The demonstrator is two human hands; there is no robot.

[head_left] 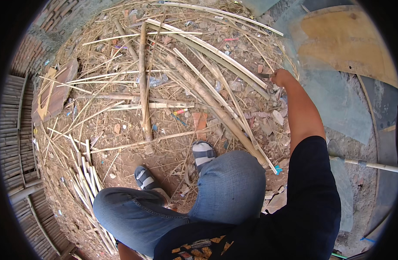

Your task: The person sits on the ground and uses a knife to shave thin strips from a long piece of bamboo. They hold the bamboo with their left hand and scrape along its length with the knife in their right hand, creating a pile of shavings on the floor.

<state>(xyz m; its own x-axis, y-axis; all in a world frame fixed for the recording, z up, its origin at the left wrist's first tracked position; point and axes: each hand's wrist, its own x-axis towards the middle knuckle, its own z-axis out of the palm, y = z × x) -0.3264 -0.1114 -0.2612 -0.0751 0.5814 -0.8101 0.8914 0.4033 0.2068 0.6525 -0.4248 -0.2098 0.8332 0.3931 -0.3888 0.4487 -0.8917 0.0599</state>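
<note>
Stretched out to the far right, my right hand (278, 78) is closed around the handle of a knife. Its short dark blade (264, 75) points left, close to the ends of split bamboo strips (225, 56). The handle is mostly covered by my fingers. My left forearm (127, 252) drops out of the picture at the lower edge, beside my left knee, so the left hand is hidden. Near that arm lies a bundle of pale bamboo strips (87, 175).
A thick bamboo pole (207, 97) lies slanting across the littered ground, with a shorter pole (143, 86) left of it. Loose strips and straw surround my sandalled feet (203, 154). Grey sheets (329, 99) lean at right; a slatted bamboo wall (17, 138) stands left.
</note>
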